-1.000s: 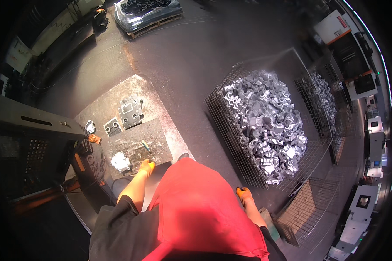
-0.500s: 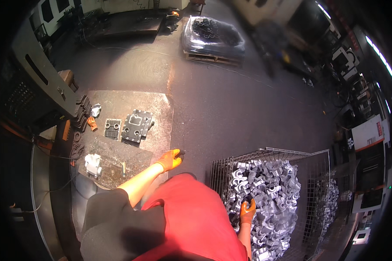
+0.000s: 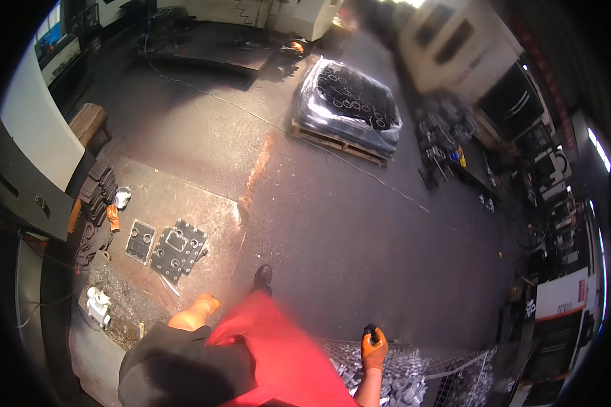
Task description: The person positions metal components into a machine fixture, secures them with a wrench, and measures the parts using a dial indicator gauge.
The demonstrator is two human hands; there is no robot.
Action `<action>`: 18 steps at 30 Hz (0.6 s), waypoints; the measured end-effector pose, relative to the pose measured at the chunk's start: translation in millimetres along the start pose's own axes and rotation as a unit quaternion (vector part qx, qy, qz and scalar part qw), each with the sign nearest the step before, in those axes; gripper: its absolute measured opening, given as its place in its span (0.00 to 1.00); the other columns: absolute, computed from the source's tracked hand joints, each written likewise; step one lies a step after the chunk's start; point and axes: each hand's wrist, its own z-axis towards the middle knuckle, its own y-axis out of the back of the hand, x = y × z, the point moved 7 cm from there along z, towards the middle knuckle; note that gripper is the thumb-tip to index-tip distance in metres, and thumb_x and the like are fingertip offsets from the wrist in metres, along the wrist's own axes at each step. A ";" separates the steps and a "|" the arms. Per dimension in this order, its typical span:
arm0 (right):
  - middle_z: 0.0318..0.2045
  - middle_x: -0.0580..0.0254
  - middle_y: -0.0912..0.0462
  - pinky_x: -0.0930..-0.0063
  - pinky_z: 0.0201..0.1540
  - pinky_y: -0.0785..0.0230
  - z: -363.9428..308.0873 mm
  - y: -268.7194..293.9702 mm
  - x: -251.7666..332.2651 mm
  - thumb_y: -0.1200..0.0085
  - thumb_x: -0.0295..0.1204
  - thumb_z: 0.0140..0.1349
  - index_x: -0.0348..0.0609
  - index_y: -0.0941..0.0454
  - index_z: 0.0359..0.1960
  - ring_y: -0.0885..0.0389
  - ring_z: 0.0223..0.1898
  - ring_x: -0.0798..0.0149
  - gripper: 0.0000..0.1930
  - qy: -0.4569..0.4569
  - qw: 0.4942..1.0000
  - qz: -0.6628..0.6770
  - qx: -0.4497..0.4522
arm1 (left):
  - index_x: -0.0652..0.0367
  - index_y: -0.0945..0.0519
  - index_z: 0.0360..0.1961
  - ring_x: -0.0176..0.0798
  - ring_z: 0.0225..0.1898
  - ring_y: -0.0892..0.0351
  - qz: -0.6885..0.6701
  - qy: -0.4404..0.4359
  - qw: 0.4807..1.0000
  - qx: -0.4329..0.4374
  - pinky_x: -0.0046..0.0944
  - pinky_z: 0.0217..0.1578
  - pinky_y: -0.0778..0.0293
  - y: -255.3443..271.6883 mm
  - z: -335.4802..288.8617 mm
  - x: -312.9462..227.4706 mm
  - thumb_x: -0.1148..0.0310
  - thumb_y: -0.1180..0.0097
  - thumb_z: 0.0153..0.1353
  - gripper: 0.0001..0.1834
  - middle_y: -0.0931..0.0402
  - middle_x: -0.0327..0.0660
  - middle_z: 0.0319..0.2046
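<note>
My right hand [image 3: 373, 351], in an orange glove, is raised by the far edge of a wire mesh basket [image 3: 447, 372]. Its fingers are closed round a small dark metal part [image 3: 369, 330], mostly covered by the glove. Grey metal castings [image 3: 402, 390] are heaped in the basket below. My left hand [image 3: 208, 303], also gloved in orange, hangs low beside my red apron [image 3: 278, 339]; its fingers are too small and blurred to read. Closest to it are a thin light rod [image 3: 170, 285] and a dark bolted plate [image 3: 178, 249] with round holes.
A metal-topped bench [image 3: 214, 203] lies to the left, bearing a smaller holed plate [image 3: 140, 241], a white fixture [image 3: 98, 306], stacked dark parts [image 3: 98, 193] and an orange glove [image 3: 113, 217]. Ahead stands a wrapped pallet load [image 3: 349, 102]. Machines [image 3: 563, 298] line the right.
My right hand has come up out of the castings to the basket's far side, holding the dark part. My left hand has drawn back and left. The view has shifted, placing the basket lower.
</note>
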 end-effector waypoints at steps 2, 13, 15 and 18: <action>0.41 0.55 0.13 0.62 0.53 0.27 38.8 -52.5 -48.2 0.44 0.33 0.64 0.33 0.18 0.42 0.17 0.48 0.54 0.14 -0.141 0.983 0.000 0.121 | 0.57 0.27 0.64 0.54 0.66 0.32 0.001 -0.033 0.999 0.025 0.47 0.66 0.36 40.9 -0.7 -50.5 0.55 0.50 0.59 0.32 0.30 0.54 0.64; 0.44 0.54 0.15 0.59 0.51 0.26 333.8 -246.6 -39.7 0.49 0.43 0.67 0.33 0.22 0.48 0.17 0.47 0.55 0.22 -0.331 0.815 -0.219 0.423 | 0.56 0.19 0.48 0.43 0.38 0.21 -0.333 -0.148 0.908 -0.206 0.40 0.40 0.27 343.5 164.3 -253.7 0.63 0.45 0.57 0.18 0.19 0.46 0.38; 0.44 0.54 0.15 0.59 0.51 0.26 406.0 -292.0 -21.6 0.49 0.43 0.67 0.33 0.22 0.49 0.17 0.46 0.55 0.22 -0.338 0.806 -0.221 0.433 | 0.57 0.17 0.41 0.34 0.27 0.23 -0.394 -0.128 0.879 -0.236 0.37 0.27 0.29 372.9 201.9 -237.4 0.68 0.46 0.58 0.12 0.19 0.39 0.28; 0.44 0.54 0.16 0.58 0.51 0.26 538.5 -371.0 -8.1 0.49 0.44 0.67 0.33 0.23 0.49 0.18 0.46 0.54 0.23 -0.350 0.796 -0.195 0.453 | 0.60 0.20 0.48 0.54 0.42 0.16 -0.367 -0.002 0.898 -0.245 0.48 0.42 0.23 376.9 240.4 -213.4 0.58 0.47 0.59 0.21 0.16 0.56 0.40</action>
